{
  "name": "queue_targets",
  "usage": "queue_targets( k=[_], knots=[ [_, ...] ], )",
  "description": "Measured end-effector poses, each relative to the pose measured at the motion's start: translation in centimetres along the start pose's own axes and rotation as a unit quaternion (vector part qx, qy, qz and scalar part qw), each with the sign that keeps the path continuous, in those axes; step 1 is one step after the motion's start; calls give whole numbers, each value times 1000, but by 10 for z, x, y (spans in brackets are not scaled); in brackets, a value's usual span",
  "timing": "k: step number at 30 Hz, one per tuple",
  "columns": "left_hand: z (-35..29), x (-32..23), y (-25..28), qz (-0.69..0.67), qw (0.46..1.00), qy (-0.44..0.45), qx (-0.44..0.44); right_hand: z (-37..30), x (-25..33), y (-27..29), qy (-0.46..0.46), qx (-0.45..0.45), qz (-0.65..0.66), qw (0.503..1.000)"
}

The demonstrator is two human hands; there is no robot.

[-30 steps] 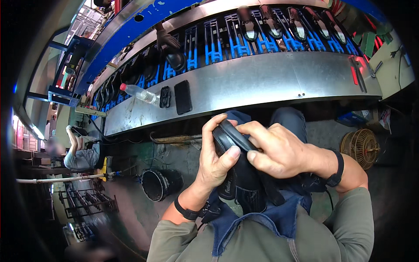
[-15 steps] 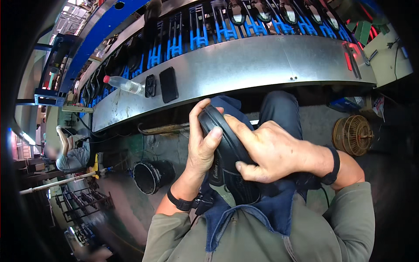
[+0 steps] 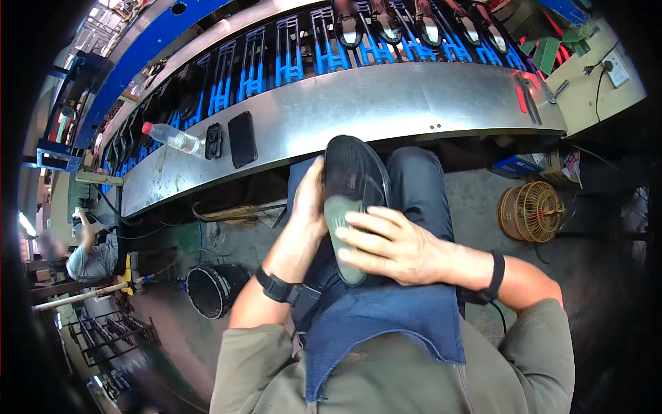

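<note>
A black shoe (image 3: 355, 169) is held between my two hands above my lap, its toe end pointing away from me. The face turned toward me is dark and textured at the far end and green (image 3: 336, 215) at the near end; I cannot tell whether it is the sole. My left hand (image 3: 310, 200) is closed on the shoe's left side, its fingers partly hidden behind it. From the right, my right hand (image 3: 400, 248) grips the near end, several fingers lying across the green part and its thumb out of sight.
Ahead runs a metal ledge (image 3: 289, 127) with a bottle (image 3: 176, 138), a small black case (image 3: 214, 141), a phone (image 3: 243, 139) and tools (image 3: 529, 100). Behind it, shoes (image 3: 427, 27) stand on blue racks (image 3: 289, 58). A black bucket (image 3: 212, 290) and a round wire-caged fan (image 3: 531, 212) flank me. Someone (image 3: 93, 255) sits far left.
The shoe has turned so that its green-and-black face is toward me. My right hand has slid from its side onto the green part. The whole view has shifted slightly.
</note>
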State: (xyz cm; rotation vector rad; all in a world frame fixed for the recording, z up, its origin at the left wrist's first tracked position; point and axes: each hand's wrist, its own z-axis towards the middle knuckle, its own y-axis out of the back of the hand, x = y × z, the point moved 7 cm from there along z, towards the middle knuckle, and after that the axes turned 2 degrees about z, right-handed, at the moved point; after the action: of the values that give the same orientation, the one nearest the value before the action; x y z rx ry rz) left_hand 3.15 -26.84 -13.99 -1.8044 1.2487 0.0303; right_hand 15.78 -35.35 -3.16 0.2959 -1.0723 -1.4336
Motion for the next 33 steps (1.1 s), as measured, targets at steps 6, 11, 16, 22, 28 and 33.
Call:
queue_targets(
  k=[6,11,16,22,28,33],
  knots=[
    [-53,-11,43,485,828,-276,-53,54,-29,47,-226,-130,200,945],
    [-2,-6,2,93,947,-286,-109,-33,-171,-38,-529,-183,481,675],
    [40,-25,-8,131,977,-170,8,-25,-190,-22,-511,-106,415,745],
    [-56,59,-70,773,528,-199,290,-14,-46,23,-108,166,186,962],
    [-71,38,-66,695,520,-419,266,-43,-59,5,-71,138,162,975],
    [-39,-10,-58,629,613,-424,220,-22,-106,18,-115,70,240,962]
  ],
)
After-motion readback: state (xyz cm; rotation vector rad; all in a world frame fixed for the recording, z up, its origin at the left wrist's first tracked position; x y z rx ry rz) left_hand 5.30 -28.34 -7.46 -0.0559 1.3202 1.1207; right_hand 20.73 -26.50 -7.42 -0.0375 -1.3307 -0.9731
